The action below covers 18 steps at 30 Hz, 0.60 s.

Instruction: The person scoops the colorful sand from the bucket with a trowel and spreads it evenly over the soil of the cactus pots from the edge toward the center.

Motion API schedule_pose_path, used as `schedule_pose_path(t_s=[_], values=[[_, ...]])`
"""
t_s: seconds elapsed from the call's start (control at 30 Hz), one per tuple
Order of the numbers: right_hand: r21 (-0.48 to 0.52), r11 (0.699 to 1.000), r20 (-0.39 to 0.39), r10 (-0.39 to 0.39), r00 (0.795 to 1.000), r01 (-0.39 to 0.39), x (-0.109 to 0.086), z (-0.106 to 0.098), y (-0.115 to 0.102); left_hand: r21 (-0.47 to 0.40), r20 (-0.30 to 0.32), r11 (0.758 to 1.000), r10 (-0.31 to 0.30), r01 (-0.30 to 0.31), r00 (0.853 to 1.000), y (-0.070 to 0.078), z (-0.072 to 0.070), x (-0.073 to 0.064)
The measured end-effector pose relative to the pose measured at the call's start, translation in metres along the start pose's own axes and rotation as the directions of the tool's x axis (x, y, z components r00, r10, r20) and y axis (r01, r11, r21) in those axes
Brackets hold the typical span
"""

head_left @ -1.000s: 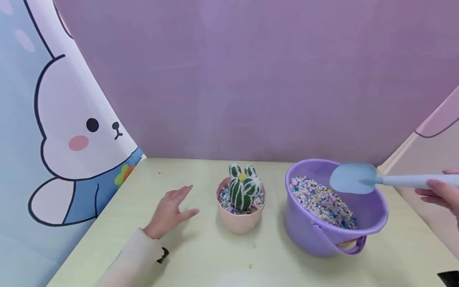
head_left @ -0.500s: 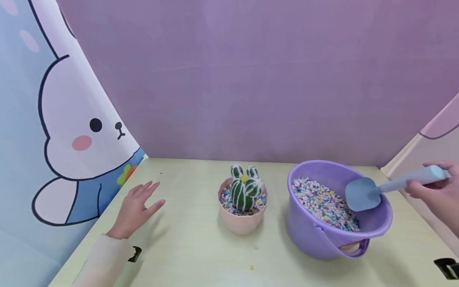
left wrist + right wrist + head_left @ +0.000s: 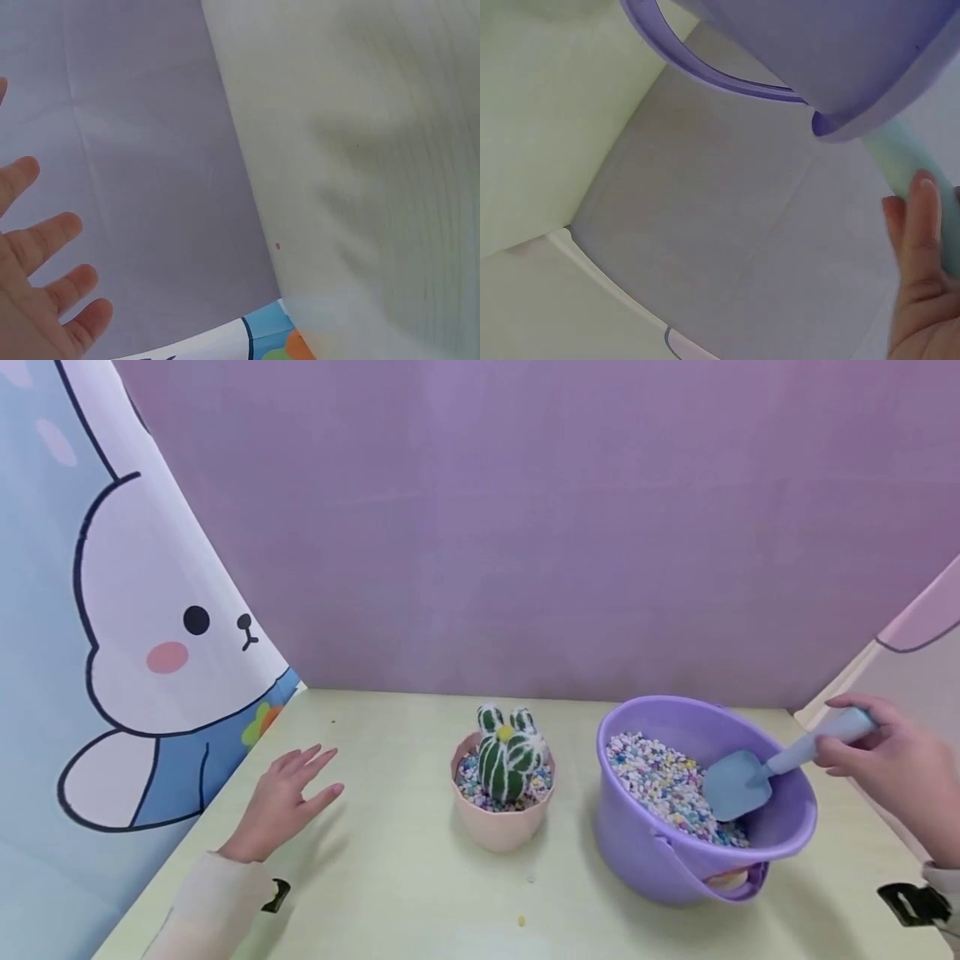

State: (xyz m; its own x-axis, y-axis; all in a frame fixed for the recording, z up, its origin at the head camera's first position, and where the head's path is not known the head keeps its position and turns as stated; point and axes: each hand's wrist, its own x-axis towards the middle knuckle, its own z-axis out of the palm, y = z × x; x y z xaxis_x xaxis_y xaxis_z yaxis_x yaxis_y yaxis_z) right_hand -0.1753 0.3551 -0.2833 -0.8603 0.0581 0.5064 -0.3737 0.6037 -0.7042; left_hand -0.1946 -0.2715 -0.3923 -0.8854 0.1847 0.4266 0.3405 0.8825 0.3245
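Note:
My right hand grips the handle of a light blue toy shovel at the right of the head view. The shovel's blade is inside a purple bucket, at the edge of the small multicoloured pebbles in it. In the right wrist view, thumb and fingers wrap the pale handle beside the bucket's rim. My left hand hovers over the table at the left, fingers spread and holding nothing. Between the hands stands a pink pot with a green and white knitted cactus set in similar pebbles.
The pale wooden table carries a few stray pebbles, such as a yellow one near the front. A purple backdrop rises behind it, and a cloth with a printed rabbit hangs at the left.
The shovel has come down into the bucket, its blade tilting toward the pebbles, with my right hand moving left. My left hand has drawn away leftward from the pot, then stayed nearly still.

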Motion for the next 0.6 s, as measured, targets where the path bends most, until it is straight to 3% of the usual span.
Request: schedule_pose_path(t_s=[0.27, 0.37, 0.5, 0.6], values=[[0.038, 0.997, -0.075, -0.061, 0.995, 0.064, -0.008, 0.012, 0.005, -0.042, 0.044, 0.999, -0.02, 0.022, 0.999, 0.002, 0.0, -0.002], [0.082, 0.994, -0.065, -0.067, 0.996, 0.072, -0.013, 0.013, 0.009, -0.031, 0.046, 0.999, -0.023, 0.025, 0.999, 0.002, -0.001, -0.002], [0.12, 0.992, 0.058, -0.05, 0.997, 0.042, -0.017, -0.002, 0.022, 0.061, 0.041, 0.998, 0.0, -0.003, 0.999, 0.001, -0.002, -0.001], [0.312, 0.949, 0.08, -0.077, 0.994, 0.049, -0.02, -0.015, 0.041, 0.189, 0.004, 0.98, 0.064, -0.063, 0.998, -0.002, -0.006, -0.001]])
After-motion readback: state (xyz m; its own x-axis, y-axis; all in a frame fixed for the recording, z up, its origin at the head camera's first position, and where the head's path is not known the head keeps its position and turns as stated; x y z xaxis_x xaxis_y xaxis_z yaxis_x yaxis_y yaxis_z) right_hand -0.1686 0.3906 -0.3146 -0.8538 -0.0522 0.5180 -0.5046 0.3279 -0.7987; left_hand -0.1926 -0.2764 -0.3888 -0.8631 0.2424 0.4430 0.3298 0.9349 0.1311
